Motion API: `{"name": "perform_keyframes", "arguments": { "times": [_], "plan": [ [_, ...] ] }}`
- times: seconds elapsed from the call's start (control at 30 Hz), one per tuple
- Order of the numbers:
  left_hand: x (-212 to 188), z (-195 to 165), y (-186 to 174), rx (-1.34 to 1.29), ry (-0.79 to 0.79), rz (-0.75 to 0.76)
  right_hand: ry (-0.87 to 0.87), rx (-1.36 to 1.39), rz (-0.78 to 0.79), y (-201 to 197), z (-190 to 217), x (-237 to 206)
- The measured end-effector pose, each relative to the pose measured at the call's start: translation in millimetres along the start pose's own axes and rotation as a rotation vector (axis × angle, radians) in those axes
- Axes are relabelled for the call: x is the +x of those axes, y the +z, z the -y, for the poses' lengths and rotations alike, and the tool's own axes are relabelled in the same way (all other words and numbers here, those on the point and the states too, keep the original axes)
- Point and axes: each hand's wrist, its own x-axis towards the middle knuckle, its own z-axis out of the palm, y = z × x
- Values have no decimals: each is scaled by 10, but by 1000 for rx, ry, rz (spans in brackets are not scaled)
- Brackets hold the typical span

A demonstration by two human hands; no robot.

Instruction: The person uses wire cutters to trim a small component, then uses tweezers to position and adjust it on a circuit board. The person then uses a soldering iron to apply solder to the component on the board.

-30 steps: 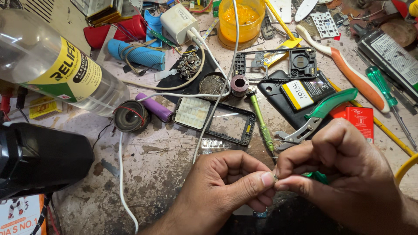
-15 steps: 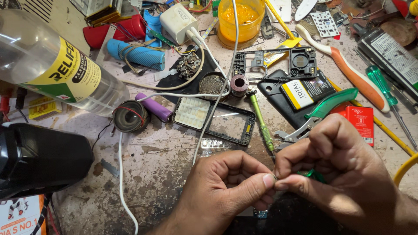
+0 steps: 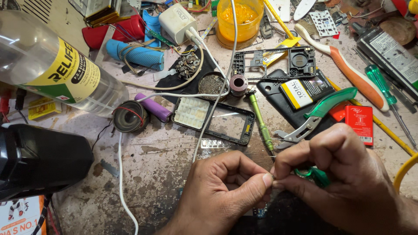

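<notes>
My left hand [image 3: 226,191] and my right hand [image 3: 348,178] meet at the bottom middle of the view, low over the worn workbench [image 3: 165,161]. Thumb and forefinger of both hands pinch a tiny pale piece [image 3: 272,177] between them; it is too small to identify. A green-handled small tool [image 3: 314,175] is tucked under my right hand's fingers, mostly hidden. Just above the hands lie a green screwdriver [image 3: 260,119] and a black phone front frame with a keypad [image 3: 213,119].
Green-handled pliers [image 3: 324,109], a phone battery [image 3: 305,91] and a red pack [image 3: 359,124] lie upper right. A clear bottle with a yellow label [image 3: 56,69] and a black device [image 3: 39,159] fill the left. A white cable [image 3: 121,174], a jar of orange liquid [image 3: 239,19] and a charger [image 3: 176,21] are nearby.
Both hands stay pinched together at the same spot. My right hand's fingers have curled and shifted slightly; nothing on the bench has moved.
</notes>
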Motion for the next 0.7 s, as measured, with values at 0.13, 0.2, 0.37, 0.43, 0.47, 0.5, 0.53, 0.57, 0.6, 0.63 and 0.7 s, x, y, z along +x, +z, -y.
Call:
{"name": "perform_keyframes", "arguments": {
  "times": [0.13,0.2,0.37,0.43,0.47,0.5,0.53,0.57,0.6,0.63,0.7],
  "plan": [
    [1,-10,-14,-47,-16,30,-17,166,25,11,-19,0],
    [-2,-9,-19,-28,-4,32,-14,253,40,17,-19,8],
    [1,3,-21,-46,-11,37,0,312,63,10,17,29],
    [6,6,-17,-63,-21,39,-37,260,48,15,32,41],
    [9,6,-14,-77,-22,42,-69,223,36,14,38,48],
    [9,5,-13,-91,-24,45,-101,186,23,15,41,56],
    [7,4,-13,-72,-20,40,-85,184,26,18,47,59],
    [3,1,-16,-54,-17,37,-68,180,28,17,51,62],
    [0,-2,-18,-35,-14,33,-51,177,30,17,56,62],
    [-3,-4,-20,-27,-10,32,-45,153,21,14,59,59],
    [-5,-5,-20,-7,-3,26,-34,108,5,12,68,48]
  ]
}}
